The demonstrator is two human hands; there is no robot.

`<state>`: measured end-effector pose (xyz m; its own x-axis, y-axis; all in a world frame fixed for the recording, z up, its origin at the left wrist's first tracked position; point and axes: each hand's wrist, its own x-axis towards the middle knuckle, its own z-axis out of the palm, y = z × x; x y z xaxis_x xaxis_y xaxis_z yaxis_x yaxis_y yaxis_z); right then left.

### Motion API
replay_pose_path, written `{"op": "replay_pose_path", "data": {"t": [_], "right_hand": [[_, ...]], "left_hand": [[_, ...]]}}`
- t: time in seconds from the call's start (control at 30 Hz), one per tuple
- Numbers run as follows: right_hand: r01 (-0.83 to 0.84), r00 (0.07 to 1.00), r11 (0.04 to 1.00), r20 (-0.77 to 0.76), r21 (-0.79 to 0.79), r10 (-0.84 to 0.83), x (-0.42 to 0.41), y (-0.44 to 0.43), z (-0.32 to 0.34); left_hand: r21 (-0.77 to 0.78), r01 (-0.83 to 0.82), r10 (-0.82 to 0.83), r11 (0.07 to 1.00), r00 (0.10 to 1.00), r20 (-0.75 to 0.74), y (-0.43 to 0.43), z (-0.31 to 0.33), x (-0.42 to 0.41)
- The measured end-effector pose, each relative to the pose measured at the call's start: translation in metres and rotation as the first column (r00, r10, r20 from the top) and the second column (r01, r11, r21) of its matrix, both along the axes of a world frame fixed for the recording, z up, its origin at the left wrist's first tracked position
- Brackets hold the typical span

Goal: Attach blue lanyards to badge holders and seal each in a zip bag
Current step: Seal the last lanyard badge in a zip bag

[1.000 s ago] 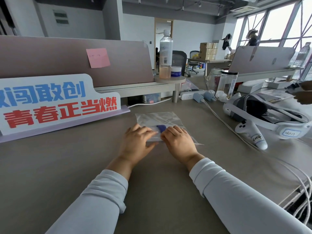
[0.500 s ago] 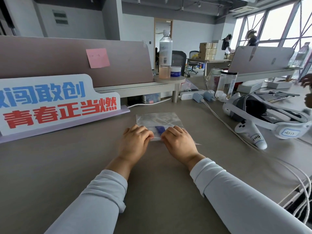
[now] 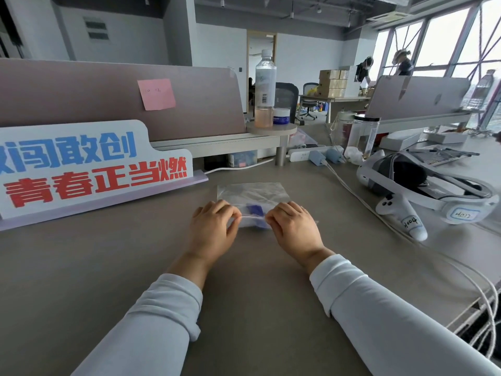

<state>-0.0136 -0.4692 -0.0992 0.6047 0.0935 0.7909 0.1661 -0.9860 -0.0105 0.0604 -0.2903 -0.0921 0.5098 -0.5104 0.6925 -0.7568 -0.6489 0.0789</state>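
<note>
A clear zip bag [image 3: 253, 195] lies flat on the grey desk [image 3: 108, 261] in front of me. A blue lanyard [image 3: 254, 209] shows through the plastic near the bag's closer edge. My left hand [image 3: 212, 229] pinches that near edge at its left end, and my right hand [image 3: 294, 226] pinches it at its right end. A thin strip of the bag's edge runs between the two sets of fingertips. The badge holder inside cannot be made out.
A white sign with blue and red characters [image 3: 89, 166] stands at the left. A VR headset [image 3: 431, 185] and controller [image 3: 404, 217] lie at the right, with white cables [image 3: 352, 191] running past them. A bottle [image 3: 265, 90] stands on a shelf behind.
My two hands have moved apart along the bag's near edge, so more of the blue lanyard shows between them. The bag has stayed in place.
</note>
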Motion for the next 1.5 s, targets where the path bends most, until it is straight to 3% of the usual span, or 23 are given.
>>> {"op": "replay_pose_path", "data": {"t": [0.17,0.3,0.67,0.83,1.03,1.27,1.5], "right_hand": [[-0.01,1.0,0.999,-0.003,-0.052,0.01,-0.001,0.004,0.001],[-0.029,1.0,0.995,-0.007,-0.094,0.029,-0.001,0.007,-0.001],[0.018,1.0,0.994,-0.02,-0.108,-0.02,-0.001,0.002,0.002],[0.006,0.999,0.994,-0.035,-0.105,-0.009,0.0,0.002,0.002],[-0.057,0.998,0.993,-0.014,-0.103,0.056,0.001,0.004,0.001],[-0.042,0.998,0.996,-0.035,0.075,0.045,-0.005,-0.007,0.001],[-0.068,0.994,0.992,-0.079,0.105,0.076,-0.008,-0.004,0.003]], "left_hand": [[0.091,-0.027,0.011,0.995,0.986,0.167,-0.003,0.005,-0.005],[0.098,0.025,-0.044,0.995,0.98,0.194,-0.006,0.008,-0.01],[0.094,0.043,-0.043,0.995,0.999,-0.009,-0.004,0.005,-0.007],[0.173,0.055,-0.071,0.983,0.993,0.09,-0.006,0.005,-0.009],[0.162,0.032,-0.044,0.986,0.996,0.075,-0.011,0.007,-0.013],[0.113,0.032,-0.043,0.993,0.995,0.093,-0.008,0.008,-0.007],[0.108,0.051,-0.06,0.993,0.994,0.088,-0.005,0.008,-0.007]]}}
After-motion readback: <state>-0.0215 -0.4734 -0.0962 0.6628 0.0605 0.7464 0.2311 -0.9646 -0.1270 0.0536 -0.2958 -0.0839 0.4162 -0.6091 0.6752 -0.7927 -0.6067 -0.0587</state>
